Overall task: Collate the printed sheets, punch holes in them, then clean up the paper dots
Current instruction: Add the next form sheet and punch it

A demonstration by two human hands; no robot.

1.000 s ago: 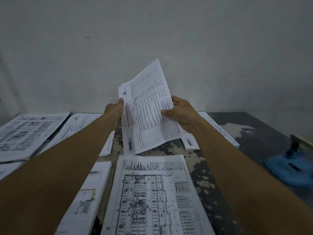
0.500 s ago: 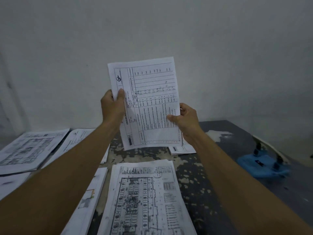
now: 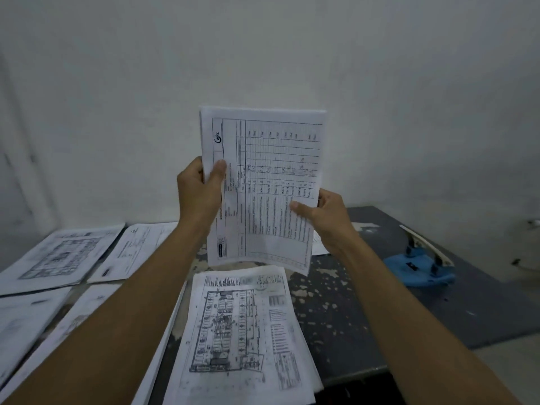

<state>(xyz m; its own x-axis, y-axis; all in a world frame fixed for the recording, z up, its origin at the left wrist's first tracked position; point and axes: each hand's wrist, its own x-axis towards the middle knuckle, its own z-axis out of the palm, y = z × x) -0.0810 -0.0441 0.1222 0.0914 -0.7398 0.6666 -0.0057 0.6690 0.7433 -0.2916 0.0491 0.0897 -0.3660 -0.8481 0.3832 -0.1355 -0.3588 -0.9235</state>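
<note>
I hold a thin stack of printed table sheets (image 3: 263,182) upright in front of the wall, above the table. My left hand (image 3: 198,191) grips its left edge with the thumb on the front. My right hand (image 3: 324,217) pinches its lower right edge. A stack with a floor-plan print (image 3: 245,331) lies flat on the table just below the held sheets. A blue hole punch (image 3: 420,267) with a pale lever sits on the table to the right, apart from both hands.
More printed stacks lie at the left: a floor plan (image 3: 61,255), a form sheet (image 3: 134,247), and two blurred stacks (image 3: 26,320) nearer me. The dark worn table (image 3: 365,323) has its front-right edge near the punch. A pale wall stands close behind.
The held sheets have swung from tilted to upright and risen higher against the wall. My view has shifted, bringing the hole punch further into the frame.
</note>
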